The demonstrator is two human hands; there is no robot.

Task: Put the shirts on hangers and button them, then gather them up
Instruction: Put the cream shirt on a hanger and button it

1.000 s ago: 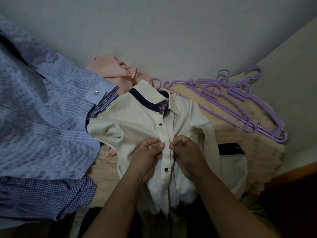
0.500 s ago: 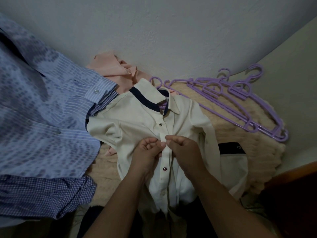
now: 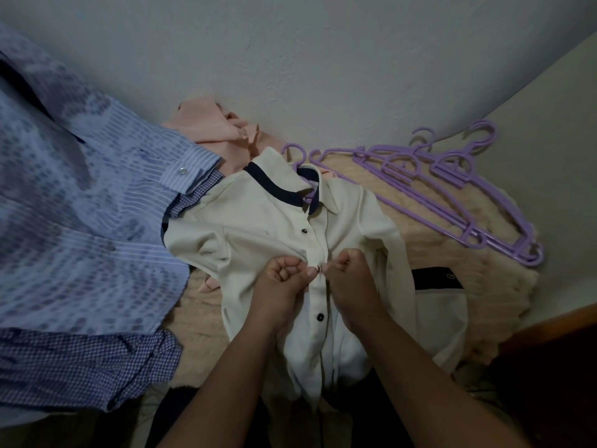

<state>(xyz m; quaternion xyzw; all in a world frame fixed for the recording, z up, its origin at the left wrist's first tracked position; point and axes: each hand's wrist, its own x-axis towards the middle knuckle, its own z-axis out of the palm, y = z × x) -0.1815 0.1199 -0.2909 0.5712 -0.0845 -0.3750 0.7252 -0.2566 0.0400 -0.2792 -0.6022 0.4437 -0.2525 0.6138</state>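
A cream shirt point(image 3: 258, 234) with a dark navy collar band lies front-up on a fuzzy beige blanket point(image 3: 484, 273), with a purple hanger hook point(image 3: 295, 151) poking out of its collar. My left hand point(image 3: 284, 279) and my right hand point(image 3: 350, 276) both pinch the shirt's button placket at mid-chest, thumbs meeting at a small button point(image 3: 318, 269). One dark button sits above the hands and one below. Several loose purple hangers point(image 3: 458, 192) are stacked on the blanket to the right.
A light blue patterned shirt point(image 3: 74, 221) and a blue checked shirt point(image 3: 80, 367) fill the left side. A peach garment point(image 3: 210, 127) is crumpled against the white wall behind the collar. Dark wood edge at lower right.
Both hands have slid slightly up the placket and closed tighter around the middle button, which now shows between the thumbs.
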